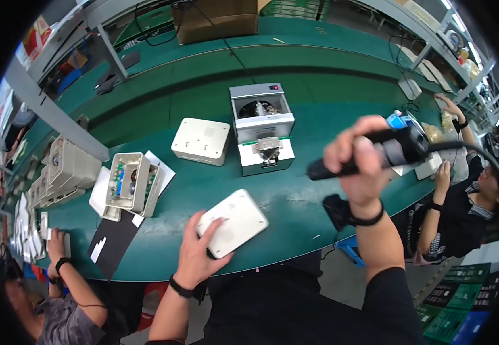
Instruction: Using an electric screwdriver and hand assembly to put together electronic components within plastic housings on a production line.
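A: Head cam, quick pls: what's the L grip (200,253) doing?
B: Part-open, fingers spread w/ thumb on the near edge, so it's got hold of a white lid (241,221). Lid's approx. mid-surface (298,230), close to the front edge, tilted in line w/ the forearm.
A: And R grip (364,158)?
B: Curled tight round a black handheld tool (402,149), up in the air over the R side. Narrow end points L; a thick cord (479,150) runs off the other end to the R.
A: What's nearby?
B: Grey machine (264,118) behind the lid, tray open on top. 2nd white lid (200,141) just L of it, two keyhole-type slots showing. Further L, an open box (129,181) w/ blue & green parts inside, nr. a black sheet (111,244).
A: Far L?
B: Stack of pale boxes (65,172), plus a co-worker's hand (57,244) by a small white piece.
A: R side?
B: Another co-worker (468,213), both hands over the surface nr. clear bags (448,146). Cardboard box (218,23) up at the back.
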{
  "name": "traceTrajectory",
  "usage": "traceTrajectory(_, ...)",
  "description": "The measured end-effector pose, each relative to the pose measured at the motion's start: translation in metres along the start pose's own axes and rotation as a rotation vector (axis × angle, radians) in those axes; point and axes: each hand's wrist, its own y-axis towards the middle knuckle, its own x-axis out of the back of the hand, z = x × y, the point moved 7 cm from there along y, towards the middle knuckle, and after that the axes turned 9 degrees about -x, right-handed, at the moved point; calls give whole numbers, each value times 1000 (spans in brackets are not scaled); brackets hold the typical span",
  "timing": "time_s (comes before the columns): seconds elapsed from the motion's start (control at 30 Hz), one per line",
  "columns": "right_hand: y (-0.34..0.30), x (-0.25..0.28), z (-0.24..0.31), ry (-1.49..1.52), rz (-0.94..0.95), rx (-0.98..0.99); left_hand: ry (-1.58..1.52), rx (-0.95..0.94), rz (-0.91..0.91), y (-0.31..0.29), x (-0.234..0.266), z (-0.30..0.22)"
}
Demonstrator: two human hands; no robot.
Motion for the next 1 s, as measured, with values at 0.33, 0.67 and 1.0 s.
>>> traceTrajectory(0.33, 55, -56, -62, -201, -13, -104, -501, -1, 158, 71, -51, 8)
traceTrajectory(0.67, 17, -34, -37, -161, -25, -190, -431, -53, 146, 70, -57, 16)
traceTrajectory(1.0, -9, -15, -46, -227, -42, -172, -429, -67, 137, 71, -57, 13)
